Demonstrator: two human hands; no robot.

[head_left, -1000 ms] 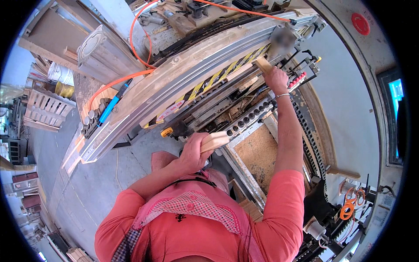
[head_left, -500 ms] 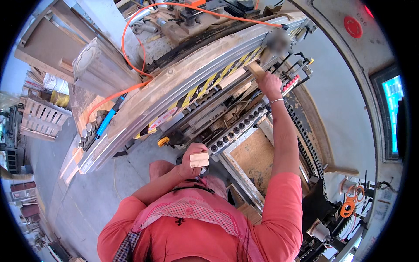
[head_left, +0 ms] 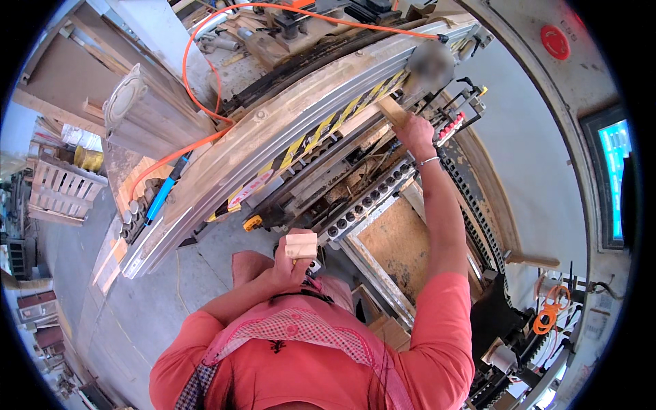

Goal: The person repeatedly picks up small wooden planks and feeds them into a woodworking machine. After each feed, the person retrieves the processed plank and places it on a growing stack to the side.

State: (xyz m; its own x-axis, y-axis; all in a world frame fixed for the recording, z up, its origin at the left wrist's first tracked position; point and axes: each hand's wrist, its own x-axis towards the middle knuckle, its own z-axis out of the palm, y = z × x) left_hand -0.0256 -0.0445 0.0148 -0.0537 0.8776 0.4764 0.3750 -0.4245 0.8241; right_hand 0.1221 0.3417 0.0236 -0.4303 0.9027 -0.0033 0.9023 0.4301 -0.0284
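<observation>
Near my chest, my left hand is closed round light wooden blocks, their end faces turned up; fingers hide how many there are. Stretched far ahead to the right, my right hand grips one end of a flat wooden piece. The piece's other end lies at the machine's rail, close to the yellow-and-black striped strip. A row of round black knobs runs below my right hand, and a small clamp assembly with red parts stands just right of it.
A long curved-looking metal rail crosses ahead, with an orange hose looped over it. A dusty wooden panel lies under my right arm. At the right are a red stop button, a lit screen and a black chain track.
My left hand has shifted slightly left and turned the blocks it holds. My right hand has moved slightly left with the wooden piece, still gripping it.
</observation>
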